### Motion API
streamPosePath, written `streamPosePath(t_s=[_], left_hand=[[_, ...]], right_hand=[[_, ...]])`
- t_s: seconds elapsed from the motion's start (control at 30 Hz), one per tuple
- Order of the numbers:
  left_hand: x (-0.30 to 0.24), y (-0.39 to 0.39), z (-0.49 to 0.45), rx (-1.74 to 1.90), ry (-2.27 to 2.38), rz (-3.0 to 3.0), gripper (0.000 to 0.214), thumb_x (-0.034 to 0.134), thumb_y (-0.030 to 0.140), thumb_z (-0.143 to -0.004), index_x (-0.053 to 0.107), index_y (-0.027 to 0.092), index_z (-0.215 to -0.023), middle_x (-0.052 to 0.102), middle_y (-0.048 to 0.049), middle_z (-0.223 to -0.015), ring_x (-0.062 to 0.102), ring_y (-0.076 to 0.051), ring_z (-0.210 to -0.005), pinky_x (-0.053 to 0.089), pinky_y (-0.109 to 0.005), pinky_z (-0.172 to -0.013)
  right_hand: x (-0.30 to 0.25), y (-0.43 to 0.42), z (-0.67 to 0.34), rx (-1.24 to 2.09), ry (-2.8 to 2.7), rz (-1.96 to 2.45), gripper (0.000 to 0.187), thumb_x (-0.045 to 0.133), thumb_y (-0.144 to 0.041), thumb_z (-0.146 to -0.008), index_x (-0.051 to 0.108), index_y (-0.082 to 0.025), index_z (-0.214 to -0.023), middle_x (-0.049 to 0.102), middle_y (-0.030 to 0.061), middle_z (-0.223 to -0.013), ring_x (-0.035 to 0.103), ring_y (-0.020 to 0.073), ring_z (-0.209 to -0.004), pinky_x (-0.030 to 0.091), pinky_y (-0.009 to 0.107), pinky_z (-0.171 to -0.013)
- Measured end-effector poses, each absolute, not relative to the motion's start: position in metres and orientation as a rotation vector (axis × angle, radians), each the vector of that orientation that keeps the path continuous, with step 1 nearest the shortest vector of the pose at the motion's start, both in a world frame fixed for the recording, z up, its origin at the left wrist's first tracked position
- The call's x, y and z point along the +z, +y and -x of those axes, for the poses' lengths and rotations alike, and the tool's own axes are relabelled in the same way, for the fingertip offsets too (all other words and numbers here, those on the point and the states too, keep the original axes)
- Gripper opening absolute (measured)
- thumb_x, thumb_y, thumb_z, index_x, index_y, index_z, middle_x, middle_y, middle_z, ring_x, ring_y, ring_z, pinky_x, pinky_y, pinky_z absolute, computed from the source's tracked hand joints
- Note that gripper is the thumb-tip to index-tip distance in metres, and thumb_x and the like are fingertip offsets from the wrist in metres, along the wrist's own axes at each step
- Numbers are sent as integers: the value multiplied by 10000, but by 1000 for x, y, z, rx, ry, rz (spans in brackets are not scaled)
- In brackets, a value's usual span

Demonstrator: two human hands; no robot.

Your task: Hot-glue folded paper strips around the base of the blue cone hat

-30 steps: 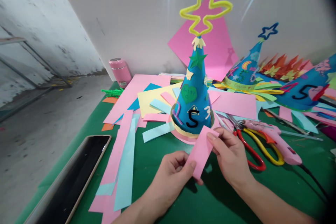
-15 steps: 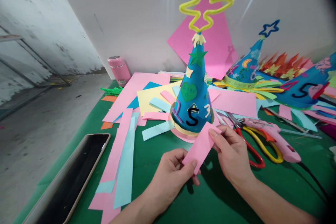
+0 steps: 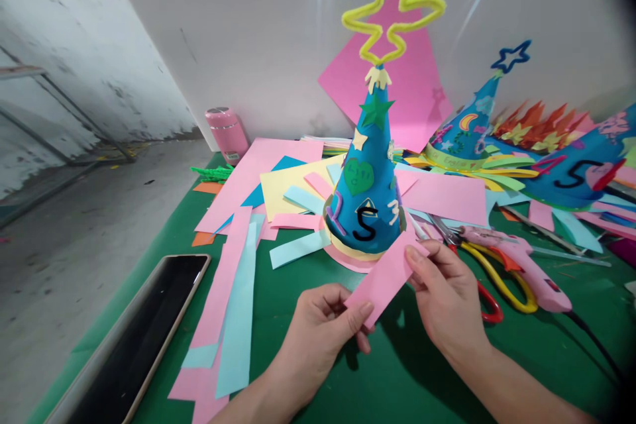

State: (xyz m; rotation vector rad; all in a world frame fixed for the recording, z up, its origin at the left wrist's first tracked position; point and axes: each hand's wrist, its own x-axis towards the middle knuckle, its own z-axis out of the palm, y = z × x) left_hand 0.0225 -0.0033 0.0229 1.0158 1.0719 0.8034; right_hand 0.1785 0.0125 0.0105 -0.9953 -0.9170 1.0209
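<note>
Between both hands I hold a short pink paper strip (image 3: 385,281), tilted up to the right in front of a party hat. My left hand (image 3: 325,324) pinches its lower left end between thumb and fingers. At the upper right end, my right hand (image 3: 444,291) pinches it the same way. Just behind stands the blue cone party hat (image 3: 368,192), with a green heart, stars, a black S and a yellow pipe-cleaner star (image 3: 395,16) on top. Pink and light blue strips (image 3: 298,248) fan out from around its base.
Scissors (image 3: 497,275) with red and yellow handles and a pink glue gun (image 3: 519,262) lie right of my right hand. At left are a phone (image 3: 144,331), long paper strips (image 3: 236,318) and a pink bottle (image 3: 227,134). More decorated hats (image 3: 467,122) stand at back right.
The pink strip has turned slightly flatter, its upper end shifting right and down with my right hand. My left hand keeps its pinch almost in place.
</note>
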Motion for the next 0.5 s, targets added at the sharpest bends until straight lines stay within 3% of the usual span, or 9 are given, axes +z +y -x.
streamPosePath(t_s=[0.23,0.5], left_hand=[[29,-4,-21,713,1046,-1115,324,544,405,-772,648,110,-689,619,-34,-500,520,-113,-508,381,-232,-566],[25,-3,-16,732,1066,-1110,303,613,404,-716,665,118,-631,616,-30,-505,505,-112,-507,363,-223,-535]], right_hand=[[11,15,-182,984,-905,967,135,598,-235,-777,522,-191,-674,422,-43,-606,345,83,-559,291,224,-503],[11,13,-185,980,-941,929,103,585,-215,-781,544,-197,-689,449,-29,-656,368,94,-589,315,231,-525]])
